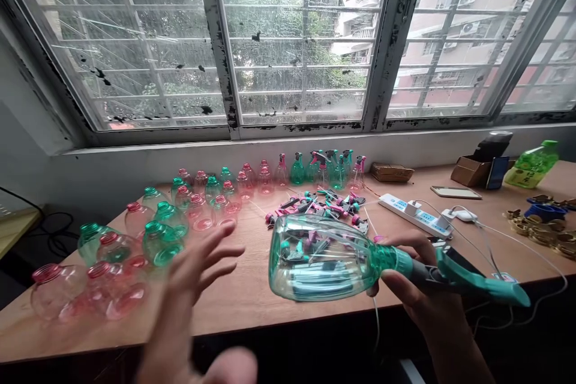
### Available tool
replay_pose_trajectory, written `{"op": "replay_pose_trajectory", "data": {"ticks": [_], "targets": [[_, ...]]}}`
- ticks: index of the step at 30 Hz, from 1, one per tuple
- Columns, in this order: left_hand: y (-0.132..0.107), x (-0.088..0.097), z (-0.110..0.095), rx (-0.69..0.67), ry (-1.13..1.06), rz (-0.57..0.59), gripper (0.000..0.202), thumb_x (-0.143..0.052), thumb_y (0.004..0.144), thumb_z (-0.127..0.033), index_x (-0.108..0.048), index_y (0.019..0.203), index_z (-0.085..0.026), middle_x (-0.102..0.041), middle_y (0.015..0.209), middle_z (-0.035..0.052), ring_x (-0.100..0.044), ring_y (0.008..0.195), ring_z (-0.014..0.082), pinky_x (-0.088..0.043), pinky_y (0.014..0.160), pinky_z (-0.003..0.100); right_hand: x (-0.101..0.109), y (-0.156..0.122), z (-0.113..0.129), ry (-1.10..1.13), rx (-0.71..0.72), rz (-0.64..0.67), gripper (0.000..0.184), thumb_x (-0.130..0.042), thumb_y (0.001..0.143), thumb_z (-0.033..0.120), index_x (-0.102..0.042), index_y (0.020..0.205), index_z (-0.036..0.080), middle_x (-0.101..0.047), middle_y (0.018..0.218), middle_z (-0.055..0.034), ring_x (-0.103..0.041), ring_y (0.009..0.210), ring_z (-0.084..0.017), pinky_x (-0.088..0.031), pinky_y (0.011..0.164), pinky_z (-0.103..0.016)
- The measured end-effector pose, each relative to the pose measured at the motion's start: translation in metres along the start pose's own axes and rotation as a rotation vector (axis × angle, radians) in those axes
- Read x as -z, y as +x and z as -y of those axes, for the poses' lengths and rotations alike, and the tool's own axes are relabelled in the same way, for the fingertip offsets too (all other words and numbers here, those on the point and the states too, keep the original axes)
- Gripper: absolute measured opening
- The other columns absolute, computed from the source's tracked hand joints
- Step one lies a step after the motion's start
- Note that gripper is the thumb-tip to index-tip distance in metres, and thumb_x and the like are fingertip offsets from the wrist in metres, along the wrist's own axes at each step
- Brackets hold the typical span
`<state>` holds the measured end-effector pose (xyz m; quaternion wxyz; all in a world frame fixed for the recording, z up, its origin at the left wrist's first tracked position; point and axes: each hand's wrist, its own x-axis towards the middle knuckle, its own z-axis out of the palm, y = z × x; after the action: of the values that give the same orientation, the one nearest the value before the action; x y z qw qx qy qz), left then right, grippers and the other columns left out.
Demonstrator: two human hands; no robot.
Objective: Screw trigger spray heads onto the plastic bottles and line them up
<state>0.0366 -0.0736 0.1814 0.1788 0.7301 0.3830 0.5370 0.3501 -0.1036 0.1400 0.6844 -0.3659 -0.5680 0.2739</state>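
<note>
A clear green spray bottle (324, 258) with a grey and teal trigger head (468, 279) lies on its side in the air, its base toward the left. My right hand (418, 300) grips it around the neck and collar. Apart from the bottle, my left hand (189, 306) is raised with spread fingers and holds nothing; it is slightly blurred. Behind the held bottle, a pile of loose pink, teal and grey spray heads (324, 207) rests on the table. Several open pink bottles (119, 246) and green bottles (164, 243) without heads stand to the left.
Several bottles with spray heads (297, 169) line the wall below the window. On the right are a white power strip (414, 216) with cables, a phone (455, 192), a small cardboard box (470, 171), a green drink bottle (533, 165) and gold-coloured pieces (540, 234). The wooden table's (243, 306) front edge runs below my hands.
</note>
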Motion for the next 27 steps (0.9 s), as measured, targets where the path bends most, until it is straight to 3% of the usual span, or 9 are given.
{"op": "replay_pose_trajectory", "data": {"ticks": [2,6,9,13,17,19,23,27], "targets": [[0.006,-0.016,-0.006,0.087,-0.044,0.115,0.088,-0.050,0.088,-0.090,-0.056,0.158,-0.036,-0.064,0.157,0.0071,-0.066,0.134,0.0410,-0.062,0.107,0.052,-0.006,-0.002,0.001,-0.039,-0.004,-0.058,0.026,-0.089,0.092,0.037,-0.071,0.109,0.031,-0.081,0.067,0.0035,-0.081,0.063,-0.024,-0.065,0.060,-0.031],[0.011,-0.037,-0.008,0.237,-0.191,0.311,0.084,-0.049,0.092,-0.087,-0.064,0.152,-0.032,-0.074,0.148,0.0069,-0.066,0.140,0.0405,-0.057,0.118,0.048,-0.014,-0.004,-0.002,-0.148,0.036,-0.115,0.029,-0.096,0.084,0.036,-0.074,0.103,0.032,-0.080,0.076,0.0020,-0.082,0.063,-0.024,-0.063,0.054,-0.029],[0.013,-0.037,0.010,0.260,-0.186,0.321,0.076,-0.056,0.096,-0.077,-0.059,0.157,-0.032,-0.072,0.152,0.0076,-0.068,0.139,0.0393,-0.058,0.117,0.049,-0.015,-0.003,-0.008,-0.203,0.026,-0.106,0.031,-0.096,0.083,0.041,-0.074,0.102,0.031,-0.081,0.080,-0.0004,-0.082,0.067,-0.026,-0.062,0.056,-0.031],[0.016,-0.036,0.040,0.154,-0.123,0.359,0.077,-0.073,0.092,-0.066,-0.052,0.161,-0.037,-0.063,0.162,0.0073,-0.061,0.148,0.0397,-0.052,0.123,0.051,-0.016,0.002,-0.014,-0.126,-0.094,-0.069,0.034,-0.090,0.088,0.051,-0.070,0.105,0.028,-0.081,0.068,0.0015,-0.079,0.060,-0.025,-0.064,0.062,-0.035],[0.017,-0.045,0.058,0.049,0.019,0.271,0.067,-0.070,0.101,-0.050,-0.049,0.163,-0.040,-0.066,0.160,0.0075,-0.058,0.152,0.0368,-0.047,0.127,0.053,-0.017,0.010,-0.019,-0.072,-0.191,-0.028,0.032,-0.089,0.090,0.047,-0.071,0.106,0.027,-0.079,0.063,0.0036,-0.079,0.059,-0.025,-0.065,0.063,-0.035],[0.016,-0.049,0.064,0.044,0.054,0.245,0.070,-0.068,0.101,-0.049,-0.044,0.166,-0.040,-0.064,0.161,0.0086,-0.057,0.152,0.0371,-0.046,0.128,0.054,-0.018,0.013,-0.021,-0.114,-0.207,-0.021,0.029,-0.091,0.088,0.046,-0.072,0.101,0.027,-0.080,0.064,0.0033,-0.080,0.059,-0.025,-0.065,0.062,-0.034],[0.018,-0.049,0.070,0.087,0.041,0.295,0.099,-0.081,0.087,-0.061,-0.034,0.171,-0.035,-0.059,0.165,0.0132,-0.053,0.154,0.0440,-0.045,0.127,0.059,-0.023,0.017,-0.024,-0.143,-0.211,0.000,0.027,-0.096,0.081,0.036,-0.077,0.097,0.026,-0.082,0.074,0.0011,-0.079,0.059,-0.022,-0.064,0.057,-0.030],[0.023,-0.049,0.069,0.067,-0.005,0.297,0.079,-0.076,0.094,-0.057,-0.047,0.164,-0.035,-0.056,0.167,0.0114,-0.048,0.158,0.0422,-0.045,0.128,0.055,-0.028,0.018,-0.027,-0.025,-0.270,0.035,0.022,-0.095,0.084,0.033,-0.076,0.094,0.026,-0.080,0.067,0.0031,-0.076,0.058,-0.020,-0.063,0.058,-0.027]]}}
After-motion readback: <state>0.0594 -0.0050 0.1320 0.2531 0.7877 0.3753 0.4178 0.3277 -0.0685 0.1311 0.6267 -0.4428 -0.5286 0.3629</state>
